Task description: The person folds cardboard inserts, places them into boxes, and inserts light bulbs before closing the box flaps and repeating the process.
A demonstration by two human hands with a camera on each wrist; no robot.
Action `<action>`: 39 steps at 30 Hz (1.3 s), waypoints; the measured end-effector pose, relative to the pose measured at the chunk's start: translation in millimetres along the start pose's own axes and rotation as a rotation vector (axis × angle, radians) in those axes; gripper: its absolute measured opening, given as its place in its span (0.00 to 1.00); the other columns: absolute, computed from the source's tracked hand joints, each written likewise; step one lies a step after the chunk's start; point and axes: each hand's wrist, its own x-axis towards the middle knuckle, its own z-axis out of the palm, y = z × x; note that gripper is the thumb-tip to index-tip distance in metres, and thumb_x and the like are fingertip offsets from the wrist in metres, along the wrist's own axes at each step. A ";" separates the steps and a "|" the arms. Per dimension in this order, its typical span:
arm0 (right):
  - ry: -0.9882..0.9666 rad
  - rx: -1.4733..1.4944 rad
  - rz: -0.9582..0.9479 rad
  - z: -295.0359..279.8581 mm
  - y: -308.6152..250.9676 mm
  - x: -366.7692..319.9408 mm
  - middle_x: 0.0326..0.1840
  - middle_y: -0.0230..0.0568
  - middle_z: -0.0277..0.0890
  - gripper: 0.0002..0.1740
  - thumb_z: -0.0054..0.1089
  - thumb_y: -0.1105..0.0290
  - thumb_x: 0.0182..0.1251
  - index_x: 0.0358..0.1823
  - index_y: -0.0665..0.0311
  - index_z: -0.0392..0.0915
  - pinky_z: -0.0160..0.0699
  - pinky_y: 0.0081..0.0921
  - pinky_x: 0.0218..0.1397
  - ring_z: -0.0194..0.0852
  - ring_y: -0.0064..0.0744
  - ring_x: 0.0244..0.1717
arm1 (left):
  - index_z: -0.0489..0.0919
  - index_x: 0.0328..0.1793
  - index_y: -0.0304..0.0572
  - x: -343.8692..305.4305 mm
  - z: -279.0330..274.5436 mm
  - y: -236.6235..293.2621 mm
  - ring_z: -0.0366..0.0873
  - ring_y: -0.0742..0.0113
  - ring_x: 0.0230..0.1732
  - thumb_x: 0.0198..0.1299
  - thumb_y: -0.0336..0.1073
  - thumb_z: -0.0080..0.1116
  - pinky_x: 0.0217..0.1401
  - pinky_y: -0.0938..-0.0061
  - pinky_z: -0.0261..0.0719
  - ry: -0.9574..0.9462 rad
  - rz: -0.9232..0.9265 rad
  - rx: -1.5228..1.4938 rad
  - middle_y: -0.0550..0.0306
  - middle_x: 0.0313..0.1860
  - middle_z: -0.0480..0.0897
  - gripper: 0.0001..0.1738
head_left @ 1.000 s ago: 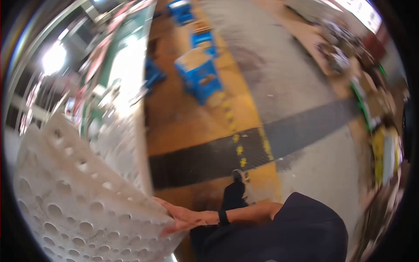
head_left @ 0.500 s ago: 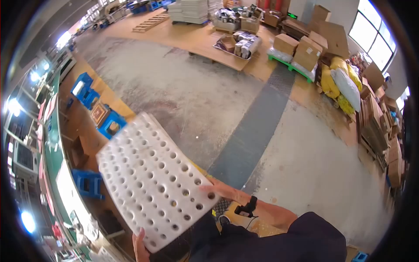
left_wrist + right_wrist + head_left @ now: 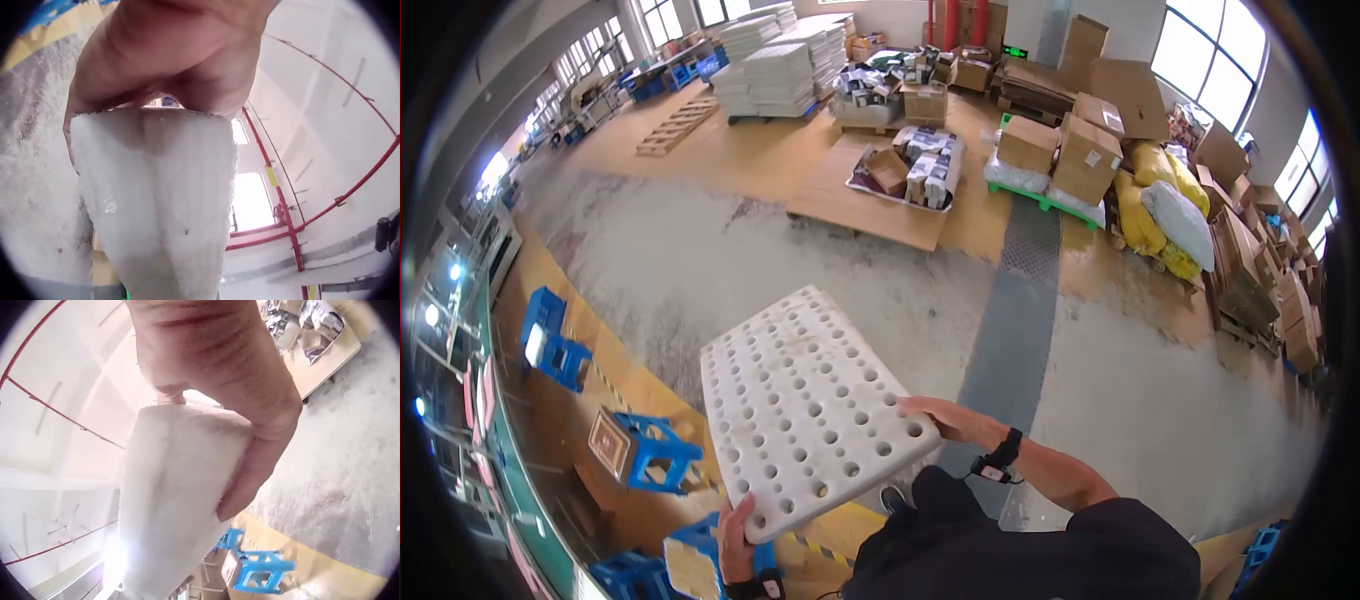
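A white foam board (image 3: 810, 400) with rows of round holes is held tilted in front of the body. My left hand (image 3: 736, 540) grips its near left corner, thumb on the holed face. The right hand (image 3: 960, 420) grips the right edge, its other fingers hidden beneath. In the left wrist view the hand (image 3: 169, 56) wraps over the thick edge of the board (image 3: 156, 200). The right wrist view has the hand (image 3: 219, 375) pinching across the board's edge (image 3: 181, 469).
Blue stools (image 3: 662, 455) and a green-topped bench (image 3: 540, 520) stand at the left. Ahead lie a low wooden platform (image 3: 820, 205) with packages, stacked white boards (image 3: 775, 80) and cartons (image 3: 1085, 155). Yellow sacks (image 3: 1138, 215) and flattened cardboard (image 3: 1240, 260) line the right.
The view has swung right from the bench toward the open floor and cartons. The left hand and the board's whole holed face have come into sight, with both hands still holding the board.
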 end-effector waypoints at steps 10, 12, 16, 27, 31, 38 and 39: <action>0.151 0.266 -0.193 -144.9 -158.0 284.5 0.64 0.42 0.79 0.39 0.70 0.49 0.66 0.70 0.67 0.72 0.83 0.33 0.59 0.81 0.31 0.60 | 0.72 0.72 0.40 383.2 -7.8 55.3 0.84 0.54 0.54 0.78 0.54 0.48 0.56 0.58 0.85 0.164 0.030 0.001 0.49 0.59 0.82 0.28; 0.216 0.290 -0.258 -148.2 -177.7 347.4 0.60 0.42 0.81 0.36 0.70 0.49 0.66 0.65 0.69 0.76 0.84 0.34 0.54 0.83 0.31 0.56 | 0.73 0.69 0.42 396.7 -54.2 54.7 0.82 0.56 0.55 0.78 0.55 0.48 0.51 0.56 0.83 0.275 -0.014 0.016 0.52 0.56 0.82 0.27; 0.370 0.225 -0.014 -181.2 -284.1 488.7 0.43 0.37 0.86 0.26 0.70 0.52 0.66 0.55 0.65 0.81 0.82 0.28 0.41 0.84 0.30 0.39 | 0.76 0.61 0.43 416.2 -179.2 -20.0 0.83 0.52 0.43 0.75 0.43 0.48 0.41 0.65 0.84 -0.329 -0.299 -0.860 0.51 0.46 0.83 0.17; 0.428 0.213 -0.291 -177.8 -544.2 795.1 0.39 0.36 0.82 0.25 0.70 0.53 0.65 0.52 0.66 0.81 0.74 0.26 0.37 0.78 0.27 0.36 | 0.79 0.62 0.43 588.9 -151.3 4.5 0.80 0.53 0.43 0.75 0.54 0.47 0.42 0.57 0.81 0.650 -0.707 -0.052 0.48 0.52 0.84 0.25; 0.334 0.268 -0.328 -143.0 -683.8 878.2 0.57 0.41 0.84 0.29 0.67 0.57 0.69 0.65 0.68 0.74 0.85 0.31 0.58 0.84 0.32 0.55 | 0.78 0.63 0.40 753.4 -199.1 92.2 0.81 0.52 0.45 0.76 0.52 0.48 0.45 0.58 0.82 0.668 -0.594 -0.024 0.47 0.54 0.83 0.25; 0.426 0.392 -0.474 -124.8 -843.0 1003.0 0.60 0.44 0.81 0.29 0.65 0.61 0.71 0.68 0.68 0.71 0.84 0.36 0.62 0.83 0.37 0.59 | 0.77 0.65 0.35 923.0 -293.6 256.8 0.83 0.51 0.50 0.77 0.47 0.50 0.50 0.59 0.84 0.746 -0.374 0.093 0.45 0.58 0.82 0.24; 0.377 0.395 -0.540 -129.6 -865.5 1019.3 0.62 0.43 0.80 0.29 0.64 0.61 0.71 0.69 0.66 0.70 0.84 0.34 0.63 0.82 0.37 0.60 | 0.77 0.65 0.34 941.1 -304.0 270.4 0.83 0.51 0.51 0.77 0.47 0.50 0.51 0.59 0.84 0.752 -0.342 0.107 0.45 0.58 0.82 0.24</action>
